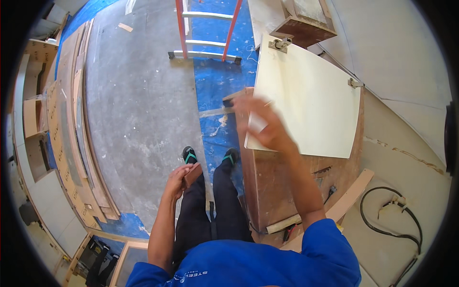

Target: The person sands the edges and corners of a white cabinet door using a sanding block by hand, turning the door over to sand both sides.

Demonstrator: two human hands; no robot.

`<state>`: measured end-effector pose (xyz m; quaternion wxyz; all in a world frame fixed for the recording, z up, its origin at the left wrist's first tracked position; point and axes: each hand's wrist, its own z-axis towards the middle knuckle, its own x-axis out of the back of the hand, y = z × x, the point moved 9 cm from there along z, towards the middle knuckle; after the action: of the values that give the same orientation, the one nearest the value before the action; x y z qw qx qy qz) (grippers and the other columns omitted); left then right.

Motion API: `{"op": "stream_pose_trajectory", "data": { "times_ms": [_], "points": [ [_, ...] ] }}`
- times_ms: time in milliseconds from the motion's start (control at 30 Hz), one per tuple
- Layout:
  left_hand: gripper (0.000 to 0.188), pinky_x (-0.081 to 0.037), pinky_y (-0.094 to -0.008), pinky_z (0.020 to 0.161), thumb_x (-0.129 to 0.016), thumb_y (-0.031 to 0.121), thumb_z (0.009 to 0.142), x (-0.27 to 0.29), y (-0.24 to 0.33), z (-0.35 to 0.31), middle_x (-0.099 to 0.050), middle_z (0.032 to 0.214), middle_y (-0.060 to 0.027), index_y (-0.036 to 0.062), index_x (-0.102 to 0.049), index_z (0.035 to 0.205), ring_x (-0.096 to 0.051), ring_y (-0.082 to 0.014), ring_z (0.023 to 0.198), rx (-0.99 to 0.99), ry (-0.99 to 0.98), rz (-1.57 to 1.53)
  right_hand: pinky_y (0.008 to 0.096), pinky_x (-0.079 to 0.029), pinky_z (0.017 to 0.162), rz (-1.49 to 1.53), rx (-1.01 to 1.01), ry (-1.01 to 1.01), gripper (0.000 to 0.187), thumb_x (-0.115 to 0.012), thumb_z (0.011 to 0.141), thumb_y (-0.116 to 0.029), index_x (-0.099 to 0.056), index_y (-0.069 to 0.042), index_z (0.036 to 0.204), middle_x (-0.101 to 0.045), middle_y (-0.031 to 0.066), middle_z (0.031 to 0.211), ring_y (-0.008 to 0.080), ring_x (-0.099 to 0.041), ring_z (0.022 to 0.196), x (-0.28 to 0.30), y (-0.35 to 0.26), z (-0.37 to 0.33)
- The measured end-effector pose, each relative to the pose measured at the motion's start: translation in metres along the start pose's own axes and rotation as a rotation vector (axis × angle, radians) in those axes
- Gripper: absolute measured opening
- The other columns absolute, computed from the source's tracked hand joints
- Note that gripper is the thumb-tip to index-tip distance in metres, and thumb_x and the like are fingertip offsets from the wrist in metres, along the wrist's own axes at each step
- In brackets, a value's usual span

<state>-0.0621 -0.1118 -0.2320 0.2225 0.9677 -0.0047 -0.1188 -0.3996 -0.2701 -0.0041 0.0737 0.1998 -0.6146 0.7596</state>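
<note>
My left hand [177, 180] is closed around one end of a small flat reddish-brown block [193, 175], held low in front of my legs. My right hand [266, 125] is smeared by motion over the left edge of a white door panel [306, 95]. A small whitish patch shows at that hand; I cannot tell whether it is something held. The panel lies flat on a brown wooden cabinet [267, 186]. Two metal hinges are fitted to the panel, one hinge [280, 44] at its far corner and another hinge [354, 83] at its right edge.
A red-sided ladder [208, 42] stands ahead on blue sheeting [222, 79]. Long boards [79, 124] lie stacked at the left. To the right are a wooden strip [351, 191] and a black cable [415, 225]. A wooden box [306, 31] sits at the far right.
</note>
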Motion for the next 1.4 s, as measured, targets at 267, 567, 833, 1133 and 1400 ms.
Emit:
{"op": "stream_pose_trajectory", "data": {
  "times_ms": [267, 567, 833, 1133, 1400],
  "points": [
    [0.053, -0.046, -0.0235, 0.045, -0.062, 0.035, 0.1, -0.15, 0.18, -0.087, -0.067, 0.092, -0.0118, -0.0019, -0.057, 0.137, -0.062, -0.0164, 0.061, -0.074, -0.38, -0.381, 0.0446, -0.047, 0.107, -0.253, -0.119, -0.464, 0.083, -0.083, 0.084, -0.034, -0.044, -0.007, 0.152, -0.056, 0.0205, 0.145, 0.0401, -0.056, 0.132, -0.101, -0.018, -0.019],
    [0.066, -0.046, -0.0325, 0.096, -0.067, 0.049, 0.099, -0.211, 0.242, -0.083, -0.059, 0.123, -0.0091, -0.0007, -0.053, 0.14, -0.055, -0.0169, 0.113, -0.806, -0.188, 0.38, 0.0365, -0.053, 0.082, 0.42, -0.33, -0.021, 0.076, -0.076, 0.094, -0.033, -0.036, -0.004, 0.152, -0.07, 0.015, 0.105, 0.0221, -0.069, 0.094, -0.023, 0.002, 0.011],
    [0.051, -0.048, -0.0308, 0.092, -0.067, 0.039, 0.101, -0.244, 0.251, -0.037, -0.065, 0.11, -0.0062, -0.0041, -0.059, 0.127, -0.059, -0.0133, 0.1, -0.666, -0.143, 0.21, 0.0345, -0.055, 0.078, 0.221, -0.331, -0.057, 0.094, -0.082, 0.086, -0.035, -0.029, -0.006, 0.158, -0.074, 0.0149, 0.099, 0.0261, -0.071, 0.08, 0.002, 0.023, 0.007],
    [0.05, -0.046, -0.0291, 0.056, -0.066, 0.042, 0.099, -0.307, 0.372, 0.015, -0.062, 0.091, -0.0078, -0.002, -0.061, 0.123, -0.06, -0.0126, 0.073, -0.847, 0.152, 0.568, 0.0387, -0.051, 0.081, -0.282, 0.018, 0.781, 0.021, -0.065, 0.096, -0.019, -0.075, -0.007, 0.111, -0.076, 0.0116, 0.101, 0.0261, -0.071, 0.093, 0.224, 0.114, 0.047],
    [0.071, -0.057, -0.0353, 0.081, -0.08, 0.043, 0.083, -0.367, 0.453, 0.1, -0.07, 0.108, -0.0227, -0.0132, -0.058, 0.12, -0.071, -0.0256, 0.093, -1.038, 0.426, 1.112, 0.0502, -0.034, 0.104, -0.785, -0.115, 0.516, 0.034, -0.056, 0.101, -0.037, -0.074, -0.013, 0.115, -0.074, 0.0066, 0.114, 0.0271, -0.065, 0.114, 0.181, 0.148, 0.07]
  ]
}}
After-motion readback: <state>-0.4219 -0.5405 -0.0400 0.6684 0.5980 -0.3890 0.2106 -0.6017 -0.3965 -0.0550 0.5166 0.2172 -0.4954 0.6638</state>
